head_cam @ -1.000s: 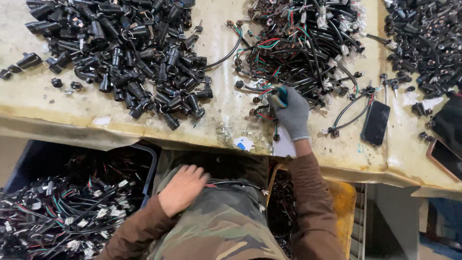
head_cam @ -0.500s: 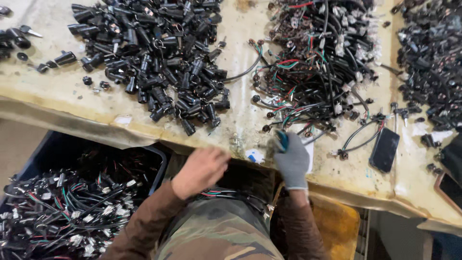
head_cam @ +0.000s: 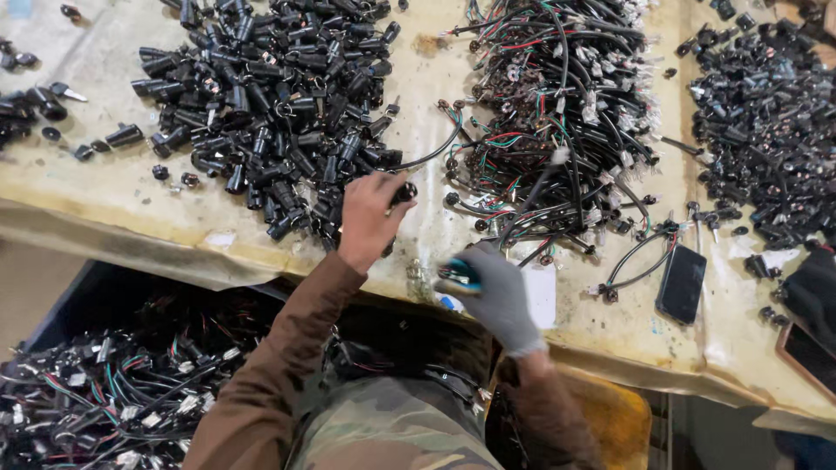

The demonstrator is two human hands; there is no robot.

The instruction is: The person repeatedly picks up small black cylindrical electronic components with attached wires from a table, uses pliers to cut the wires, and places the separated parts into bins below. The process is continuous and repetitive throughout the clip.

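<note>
- Bare-skinned, the left hand (head_cam: pixel 370 218) is pinched shut on a small black connector (head_cam: pixel 402 192) at the near edge of the heap of black connectors (head_cam: pixel 270 113).
- The grey-gloved right hand (head_cam: pixel 498 292) is clamped on a teal-handled tool (head_cam: pixel 458 277), blurred, just above the tabletop (head_cam: pixel 113 204).
- A tangle of wire harnesses (head_cam: pixel 557 122) lies just beyond the right hand.
- A dark phone (head_cam: pixel 681 284) lies to its right.
</note>
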